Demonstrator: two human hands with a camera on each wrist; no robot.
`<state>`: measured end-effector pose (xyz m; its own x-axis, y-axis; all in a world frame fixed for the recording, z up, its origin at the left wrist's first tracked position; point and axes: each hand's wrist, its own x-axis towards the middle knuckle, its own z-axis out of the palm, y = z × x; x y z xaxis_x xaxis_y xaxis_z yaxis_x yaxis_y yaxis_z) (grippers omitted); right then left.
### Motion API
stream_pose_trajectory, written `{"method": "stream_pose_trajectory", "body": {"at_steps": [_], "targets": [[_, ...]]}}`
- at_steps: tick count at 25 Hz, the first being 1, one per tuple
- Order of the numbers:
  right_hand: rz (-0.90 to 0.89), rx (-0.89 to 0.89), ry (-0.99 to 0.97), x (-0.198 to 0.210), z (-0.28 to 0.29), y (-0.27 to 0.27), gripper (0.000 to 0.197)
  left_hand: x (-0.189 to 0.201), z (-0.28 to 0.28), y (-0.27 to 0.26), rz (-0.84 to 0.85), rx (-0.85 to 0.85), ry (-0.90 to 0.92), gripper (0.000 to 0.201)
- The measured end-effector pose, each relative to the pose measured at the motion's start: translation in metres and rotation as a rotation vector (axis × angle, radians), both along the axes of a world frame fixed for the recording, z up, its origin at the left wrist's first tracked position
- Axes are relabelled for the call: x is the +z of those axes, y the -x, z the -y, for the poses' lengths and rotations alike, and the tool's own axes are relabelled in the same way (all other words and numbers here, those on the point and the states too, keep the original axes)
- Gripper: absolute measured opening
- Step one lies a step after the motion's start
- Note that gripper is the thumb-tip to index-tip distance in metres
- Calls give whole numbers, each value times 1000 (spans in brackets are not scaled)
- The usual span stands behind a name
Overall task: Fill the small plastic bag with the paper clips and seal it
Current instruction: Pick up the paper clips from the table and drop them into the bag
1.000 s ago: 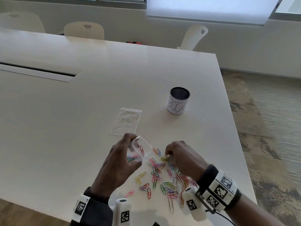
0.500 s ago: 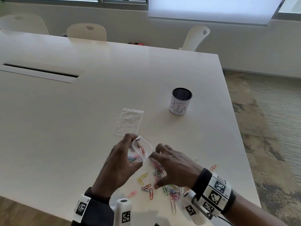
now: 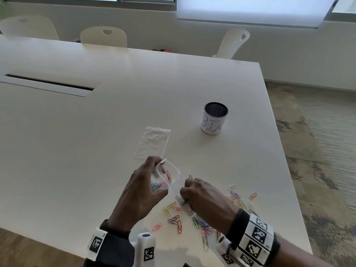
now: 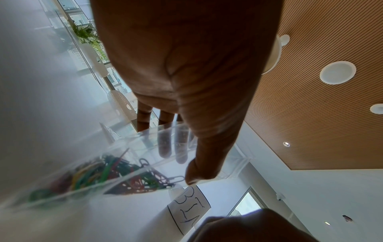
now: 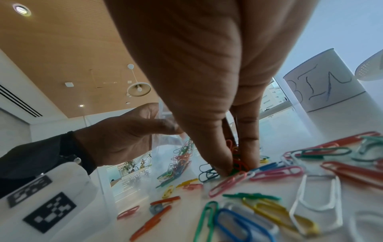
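My left hand (image 3: 143,191) holds a small clear plastic bag (image 3: 169,175) just above the white table (image 3: 77,151), mouth open toward the right. Several coloured paper clips (image 4: 116,173) lie inside it. My thumb (image 4: 204,170) pinches the bag's wall against fingers behind it. My right hand (image 3: 194,197) is down on the loose pile of coloured paper clips (image 3: 204,220) right of the bag. Its thumb and fingers (image 5: 223,163) pinch a small bunch of clips (image 5: 238,163) against the table.
A second, empty clear bag (image 3: 153,142) lies flat beyond my left hand. A mesh cup with a white label reading "BIN" (image 3: 213,120) stands at the back right. The table's right edge (image 3: 285,151) is close to the clips. White chairs (image 3: 104,36) stand behind the table.
My right hand went from the pile's top to the bag's mouth, then dropped back onto the clips and closed on a bunch. The pile has spread to the right. The left hand kept the bag still.
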<state>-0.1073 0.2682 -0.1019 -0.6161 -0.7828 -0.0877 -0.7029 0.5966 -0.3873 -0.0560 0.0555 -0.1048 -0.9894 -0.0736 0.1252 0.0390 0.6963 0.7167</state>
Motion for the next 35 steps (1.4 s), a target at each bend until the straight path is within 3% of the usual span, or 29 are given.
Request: {"method": "stream_pose_trajectory", "body": {"at_steps": [7,11,14,17,23,29,33,35], "targets": [[147,-185,105,2,-16,27,7,-3,0,-1,11,-2,-16,67],[395,-381,397,27,-29,39,5,-4,-1,-2,9,-4,-21,66],[536,-414,659,54,-25,38,7,-3,-3,-2,13,-8,-31,65],[480,-363,706,70,-8,34,7,-2,-6,-2,2,-11,-31,63],[189,-246,463,63,28,34,4,2,-9,-2,-7,13,-11,63],[164,-209,447,74,27,33,11,1,-8,-3,-1,18,-11,66],[142,-311,546,67,13,45,10,6,-4,-5,-36,28,-74,57],[123,-352,473,54,4,50,10,9,3,-8,-58,69,-112,52]]}}
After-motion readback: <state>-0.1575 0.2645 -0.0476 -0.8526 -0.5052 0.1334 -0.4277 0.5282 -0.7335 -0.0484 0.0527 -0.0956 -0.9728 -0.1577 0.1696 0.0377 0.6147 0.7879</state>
